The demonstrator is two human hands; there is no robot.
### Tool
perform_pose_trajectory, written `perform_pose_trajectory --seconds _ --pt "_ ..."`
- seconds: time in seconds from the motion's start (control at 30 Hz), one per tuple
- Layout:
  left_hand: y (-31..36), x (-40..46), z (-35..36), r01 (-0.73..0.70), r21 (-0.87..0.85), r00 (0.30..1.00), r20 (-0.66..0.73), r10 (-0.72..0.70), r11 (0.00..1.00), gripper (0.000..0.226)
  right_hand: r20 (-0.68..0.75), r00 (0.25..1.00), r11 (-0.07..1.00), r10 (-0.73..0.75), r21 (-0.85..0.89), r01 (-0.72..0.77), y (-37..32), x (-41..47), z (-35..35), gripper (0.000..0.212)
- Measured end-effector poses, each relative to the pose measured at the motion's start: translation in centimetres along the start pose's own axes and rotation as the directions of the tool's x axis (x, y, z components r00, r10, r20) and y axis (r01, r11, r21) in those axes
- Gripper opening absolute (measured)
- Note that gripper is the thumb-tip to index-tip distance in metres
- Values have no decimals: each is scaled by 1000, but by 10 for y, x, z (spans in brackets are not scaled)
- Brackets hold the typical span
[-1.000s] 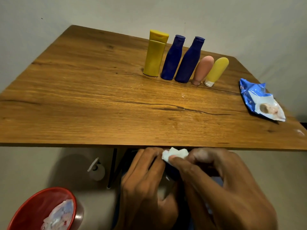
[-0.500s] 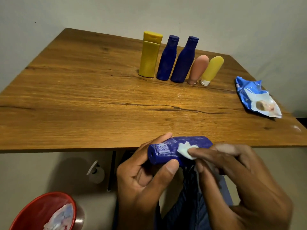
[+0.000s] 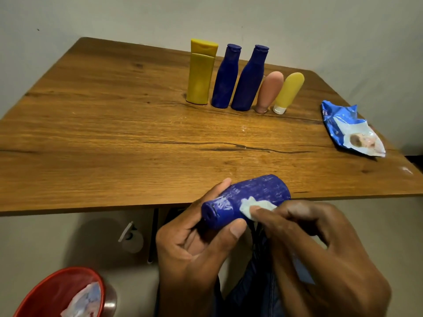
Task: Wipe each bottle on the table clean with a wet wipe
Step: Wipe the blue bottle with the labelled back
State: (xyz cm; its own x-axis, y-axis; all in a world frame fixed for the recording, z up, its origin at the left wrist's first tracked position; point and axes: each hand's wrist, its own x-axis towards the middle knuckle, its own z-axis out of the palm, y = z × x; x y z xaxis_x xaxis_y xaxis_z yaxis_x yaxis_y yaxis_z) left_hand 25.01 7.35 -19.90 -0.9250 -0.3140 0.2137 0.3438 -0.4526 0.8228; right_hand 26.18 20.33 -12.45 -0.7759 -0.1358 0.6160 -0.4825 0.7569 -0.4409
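The left hand (image 3: 194,245) grips a blue bottle (image 3: 249,200) near its cap end, thumb curled under the neck and fingers wrapped over the far side, so the bottle lies on its side in the air at the near edge of the table (image 3: 114,138). Its cap points left, just past the left thumb; its base points right and away, over the table edge. The surface looks streaked and wet.

The right hand (image 3: 320,255) pinches a small white wipe (image 3: 254,205) between thumb and fingertips and presses it against the bottle's shoulder, just right of the left thumb. The other right fingers are curled in toward the palm.

Below and left of the left hand, on the floor, a red bin (image 3: 57,294) holds crumpled white wipes. Under the table, left of the left fingers, a pale object sits by a dark table leg; what it is cannot be told.

Beyond and to the right of the right hand, a crumpled blue wipe pack (image 3: 343,126) lies on the table near its right edge.

Farthest from the fingers, five bottles stand in a row at the back: a yellow bottle (image 3: 201,74), two more blue bottles (image 3: 225,78) (image 3: 248,81) upright, then a pink tube (image 3: 269,90) and a yellow tube (image 3: 288,92) standing cap-down, all close together, some touching.
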Motion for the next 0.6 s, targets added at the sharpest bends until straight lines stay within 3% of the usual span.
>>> perform_pose_trajectory --seconds 0.1,0.27,0.3,0.37,0.47,0.6 --pt "-2 2 -1 -15 40 1000 16 14 999 57 -101 994 990 -38 -135 24 14 -7 -1 26" --pt "2 2 0 26 51 1000 -5 -26 998 57 -68 996 998 -54 15 55 0 -3 10 17" --pt "2 1 0 32 54 999 1 -32 998 57 -42 999 993 -19 112 24 -2 -1 11 16" --pt "4 1 3 31 97 999 -17 -30 995 54 140 988 944 66 312 -107 -3 12 12 25" --pt "4 0 2 34 107 999 -45 -29 994 54 252 967 937 37 328 -121 -5 12 12 25" --pt "0 2 -4 22 15 1000 -6 -22 1000 56 -73 992 994 -106 -29 105 -9 -5 10 17"
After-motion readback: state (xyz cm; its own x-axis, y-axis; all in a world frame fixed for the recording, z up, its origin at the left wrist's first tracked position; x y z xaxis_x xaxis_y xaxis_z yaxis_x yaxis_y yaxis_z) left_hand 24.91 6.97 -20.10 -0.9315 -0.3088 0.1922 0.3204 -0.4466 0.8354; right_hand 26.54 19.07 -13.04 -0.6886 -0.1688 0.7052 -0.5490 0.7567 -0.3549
